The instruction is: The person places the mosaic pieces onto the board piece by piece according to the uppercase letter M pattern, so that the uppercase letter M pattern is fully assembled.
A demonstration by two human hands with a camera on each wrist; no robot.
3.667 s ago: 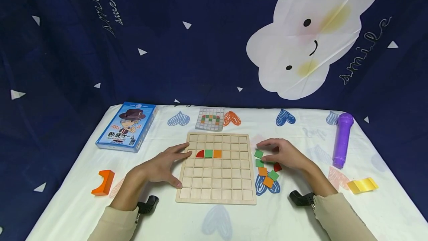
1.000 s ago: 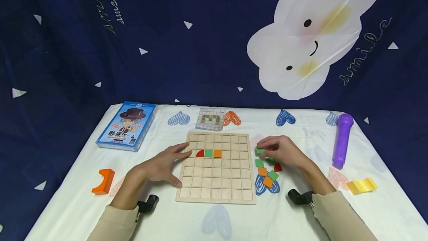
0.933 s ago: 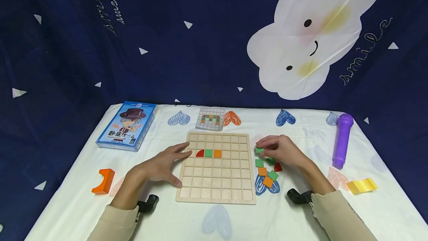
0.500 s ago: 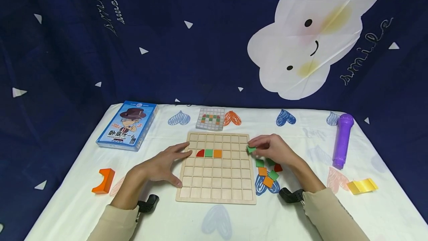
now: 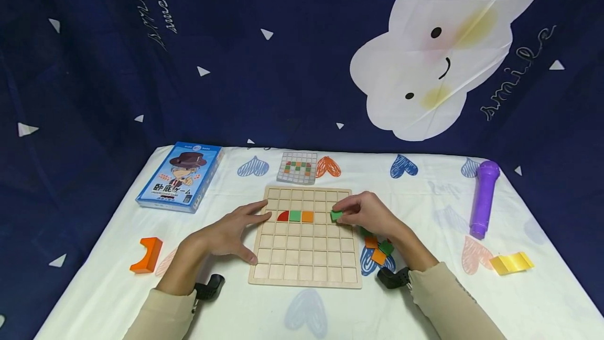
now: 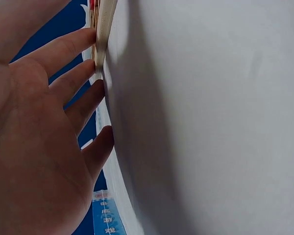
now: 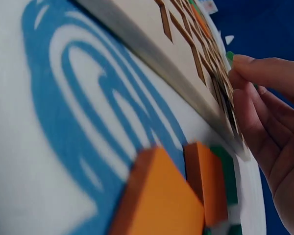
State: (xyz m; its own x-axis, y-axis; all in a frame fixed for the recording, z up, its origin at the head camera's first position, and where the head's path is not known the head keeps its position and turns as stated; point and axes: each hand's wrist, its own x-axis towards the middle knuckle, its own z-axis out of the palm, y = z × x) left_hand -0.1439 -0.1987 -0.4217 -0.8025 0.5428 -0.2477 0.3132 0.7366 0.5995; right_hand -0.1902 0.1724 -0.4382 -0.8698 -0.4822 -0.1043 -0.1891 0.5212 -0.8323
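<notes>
My left hand [image 5: 231, 234] rests with spread fingers along the left edge of a wooden grid board [image 5: 305, 274]; the left wrist view shows its fingertips at the board's rim. Between thumb and fingers, my right hand [image 5: 367, 213] pinches a green square tile [image 5: 336, 215] over the board's right side. In the same row lie a red quarter-round tile [image 5: 283, 216], a green tile [image 5: 294, 216] and an orange tile [image 5: 308, 216], side by side. Beneath my right forearm are loose tiles, among them an orange square [image 5: 378, 256] and a green square [image 5: 386, 247], partly in shadow.
Behind the board lies a small pattern card [image 5: 297, 168] with coloured squares. A blue game box [image 5: 181, 177] and an orange arch block [image 5: 147, 255] are at left. At right are a purple microphone-shaped object [image 5: 484, 199] and a yellow wavy piece [image 5: 511, 263].
My right hand has picked up the green tile from beside the board and carried it left over the grid. The left hand has stayed in place.
</notes>
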